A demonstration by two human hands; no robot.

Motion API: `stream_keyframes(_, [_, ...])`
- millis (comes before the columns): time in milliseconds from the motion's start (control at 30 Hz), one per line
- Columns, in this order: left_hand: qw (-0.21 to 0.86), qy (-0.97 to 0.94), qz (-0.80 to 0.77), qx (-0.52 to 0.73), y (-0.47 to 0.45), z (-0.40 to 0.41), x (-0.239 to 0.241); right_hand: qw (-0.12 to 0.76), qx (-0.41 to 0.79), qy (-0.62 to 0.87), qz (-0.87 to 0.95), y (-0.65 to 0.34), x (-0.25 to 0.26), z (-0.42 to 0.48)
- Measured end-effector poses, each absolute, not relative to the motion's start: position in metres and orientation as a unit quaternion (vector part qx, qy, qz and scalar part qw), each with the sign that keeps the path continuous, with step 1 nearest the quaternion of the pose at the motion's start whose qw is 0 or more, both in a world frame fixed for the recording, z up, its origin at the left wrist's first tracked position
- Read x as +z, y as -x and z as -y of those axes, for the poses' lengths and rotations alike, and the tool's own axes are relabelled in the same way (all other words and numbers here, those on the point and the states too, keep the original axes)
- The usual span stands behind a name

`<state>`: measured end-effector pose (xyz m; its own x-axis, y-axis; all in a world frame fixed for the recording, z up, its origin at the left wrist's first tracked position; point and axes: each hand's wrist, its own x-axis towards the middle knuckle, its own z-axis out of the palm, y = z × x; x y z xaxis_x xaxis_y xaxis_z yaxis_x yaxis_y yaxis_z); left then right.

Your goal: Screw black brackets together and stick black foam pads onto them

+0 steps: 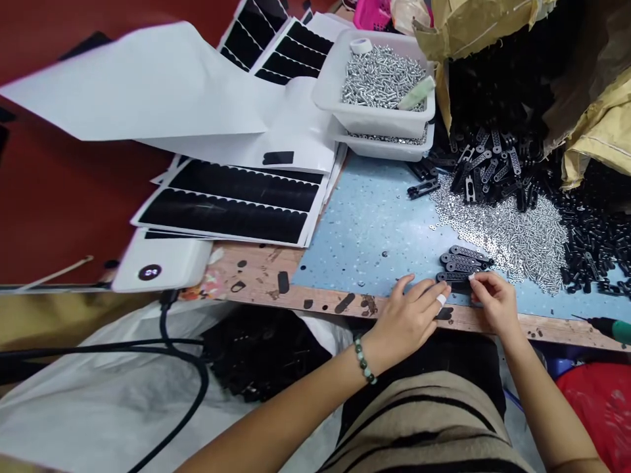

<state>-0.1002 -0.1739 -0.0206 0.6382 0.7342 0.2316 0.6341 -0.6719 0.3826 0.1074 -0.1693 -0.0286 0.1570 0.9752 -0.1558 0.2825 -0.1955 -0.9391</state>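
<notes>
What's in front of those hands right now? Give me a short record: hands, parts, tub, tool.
Left hand: fingers stretched toward the black parts, bracelet on wrist
Right hand: thumb and finger pinched together beside those parts; anything held is too small to tell
Loose pile: silver screws on the blue sheet, beyond the hands
Upper tub: more silver screws, a tape roll on top
Tool: green-handled driver, right edge of view

Black cables [205, 381] hang below a white box [175, 263].
</notes>
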Motion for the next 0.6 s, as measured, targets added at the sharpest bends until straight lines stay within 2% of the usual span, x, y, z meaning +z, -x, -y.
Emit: stream_keyframes(600, [0.134, -0.897, -0.383, 0.174, 0.0993, 0.1745, -0.0141, 0.424, 0.449, 0.632, 0.467, -0.1074, -0.0292, 0.1697])
